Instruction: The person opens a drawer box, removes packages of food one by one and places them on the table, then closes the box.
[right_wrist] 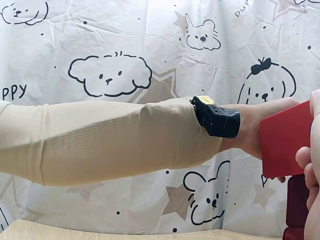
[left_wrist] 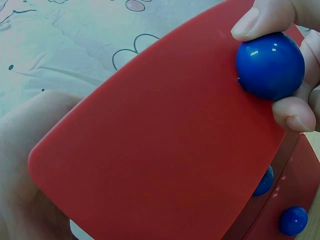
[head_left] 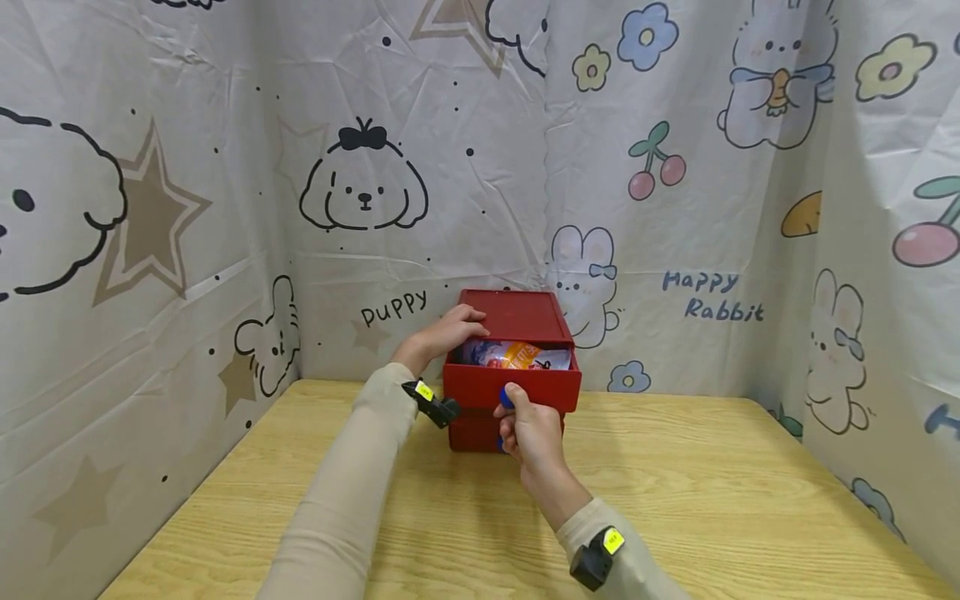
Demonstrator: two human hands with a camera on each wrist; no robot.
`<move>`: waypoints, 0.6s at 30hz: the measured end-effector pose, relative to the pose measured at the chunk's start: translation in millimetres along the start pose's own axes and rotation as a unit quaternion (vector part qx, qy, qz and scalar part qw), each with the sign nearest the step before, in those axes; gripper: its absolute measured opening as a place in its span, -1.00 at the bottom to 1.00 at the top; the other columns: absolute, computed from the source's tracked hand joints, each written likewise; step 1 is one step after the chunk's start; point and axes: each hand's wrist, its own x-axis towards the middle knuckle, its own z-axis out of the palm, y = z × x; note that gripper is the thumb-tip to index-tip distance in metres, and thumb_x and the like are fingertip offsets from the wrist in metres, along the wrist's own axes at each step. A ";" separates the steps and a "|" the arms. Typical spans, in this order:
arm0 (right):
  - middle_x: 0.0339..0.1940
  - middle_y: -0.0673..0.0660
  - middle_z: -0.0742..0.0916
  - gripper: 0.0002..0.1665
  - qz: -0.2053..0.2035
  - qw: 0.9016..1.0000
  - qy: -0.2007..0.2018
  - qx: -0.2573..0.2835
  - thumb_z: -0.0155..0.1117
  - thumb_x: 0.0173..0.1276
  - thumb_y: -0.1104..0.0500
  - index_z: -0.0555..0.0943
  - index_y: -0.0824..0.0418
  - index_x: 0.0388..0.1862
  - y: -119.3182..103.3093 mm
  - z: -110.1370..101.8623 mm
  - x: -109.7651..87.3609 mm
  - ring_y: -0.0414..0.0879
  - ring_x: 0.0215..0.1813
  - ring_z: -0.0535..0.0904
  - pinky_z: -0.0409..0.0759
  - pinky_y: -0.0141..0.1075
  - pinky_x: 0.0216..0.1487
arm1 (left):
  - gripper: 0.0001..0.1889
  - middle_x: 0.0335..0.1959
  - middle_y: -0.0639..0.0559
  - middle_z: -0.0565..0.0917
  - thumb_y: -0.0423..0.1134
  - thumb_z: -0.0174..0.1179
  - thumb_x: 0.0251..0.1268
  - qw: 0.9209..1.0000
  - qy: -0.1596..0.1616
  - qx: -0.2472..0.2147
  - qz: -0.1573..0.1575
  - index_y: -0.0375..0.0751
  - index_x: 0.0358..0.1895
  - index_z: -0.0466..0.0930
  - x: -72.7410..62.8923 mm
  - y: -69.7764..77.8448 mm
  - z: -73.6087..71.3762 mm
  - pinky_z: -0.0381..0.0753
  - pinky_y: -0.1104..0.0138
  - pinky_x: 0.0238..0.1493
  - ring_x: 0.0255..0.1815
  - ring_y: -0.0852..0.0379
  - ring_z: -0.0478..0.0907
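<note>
A red drawer box (head_left: 517,315) stands on the table with its upper drawer (head_left: 476,387) pulled partway out. Inside that drawer lies a plastic package (head_left: 517,355) with purple, orange and white print. My right hand (head_left: 538,433) pinches the drawer's round blue knob (left_wrist: 270,65) between thumb and fingers, seen closely in the left wrist view. On the box's top left edge rests my left hand (head_left: 448,332), its fingers lying over the lid. The right wrist view shows the side of the red drawer front (right_wrist: 285,142), partly covered by the right hand.
Below the open drawer are closed ones with blue knobs (left_wrist: 293,220). A wooden table (head_left: 675,483) carries the box. Close behind it hangs a cloth backdrop (head_left: 465,208) printed with puppies and rabbits, which also runs along both sides.
</note>
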 end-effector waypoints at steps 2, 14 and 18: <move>-0.68 0.04 0.57 -0.44 0.000 1.000 -0.001 -0.002 0.25 0.53 -0.12 0.65 0.27 -0.55 -0.6 0.3 -1.0 -0.25 -0.66 0.38 0.39 -0.50 -0.63 | -0.39 0.46 -0.15 0.32 -0.10 0.08 0.47 1.000 0.001 -0.002 0.001 -0.31 0.49 0.38 4.0 -4.8 -0.4 0.20 0.05 0.48 0.45 -0.09 0.25; -0.68 0.04 0.57 -0.44 0.007 1.000 0.005 -0.003 0.25 0.53 -0.11 0.64 0.26 -0.57 -1.9 -0.4 -5.1 -0.24 -0.66 0.38 0.38 -0.49 -0.64 | -0.41 0.55 -0.17 0.23 -0.12 0.03 0.54 1.000 -0.005 0.011 -0.007 -0.30 0.53 0.32 -15.8 17.3 -2.0 0.14 0.06 0.52 0.55 -0.10 0.14; -0.68 0.04 0.56 -0.44 0.007 1.000 0.004 -0.006 0.25 0.53 -0.12 0.64 0.25 -0.57 -2.2 -0.1 -6.3 -0.24 -0.67 0.37 0.38 -0.49 -0.64 | -0.41 0.54 -0.17 0.23 -0.12 0.03 0.53 1.000 -0.004 0.010 -0.008 -0.30 0.53 0.32 -16.3 17.1 -2.5 0.14 0.06 0.52 0.55 -0.10 0.14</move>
